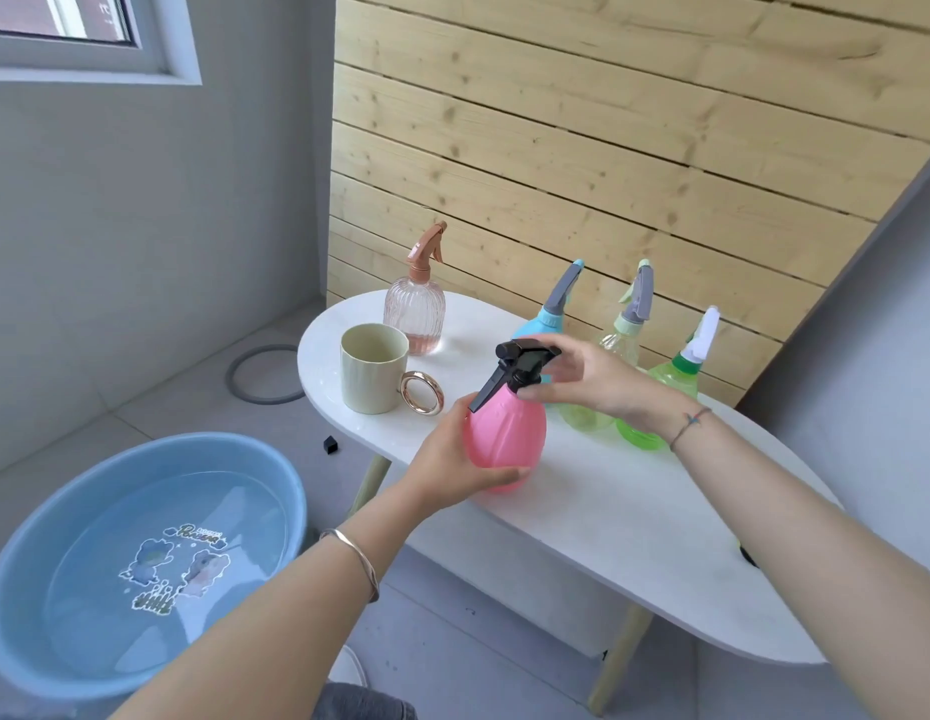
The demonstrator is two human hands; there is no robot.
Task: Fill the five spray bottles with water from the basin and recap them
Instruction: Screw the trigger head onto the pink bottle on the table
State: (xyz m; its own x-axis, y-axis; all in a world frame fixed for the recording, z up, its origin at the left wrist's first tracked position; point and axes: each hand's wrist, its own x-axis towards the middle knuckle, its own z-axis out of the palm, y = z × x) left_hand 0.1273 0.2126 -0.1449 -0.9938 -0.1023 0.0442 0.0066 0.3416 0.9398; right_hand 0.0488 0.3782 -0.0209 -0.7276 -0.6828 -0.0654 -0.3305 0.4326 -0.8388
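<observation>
A pink spray bottle [507, 433] with a black trigger cap [520, 368] stands near the front edge of the white table [634, 537]. My left hand [455, 465] grips its body from the left. My right hand [582, 379] holds the black cap from the right, fingers curled round it. Behind it stand a blue bottle [548, 319], a pale yellow-green bottle [624, 335] and a bright green bottle [676, 376], partly hidden by my right hand. A clear ribbed pink bottle [415, 309] stands at the back left. The blue basin [140, 558] of water sits on the floor, lower left.
A cream mug [371, 368] with a gold ring handle stands on the table left of the pink bottle. A grey ring [262, 374] and a small black cube [331, 444] lie on the floor. A wooden slat wall backs the table.
</observation>
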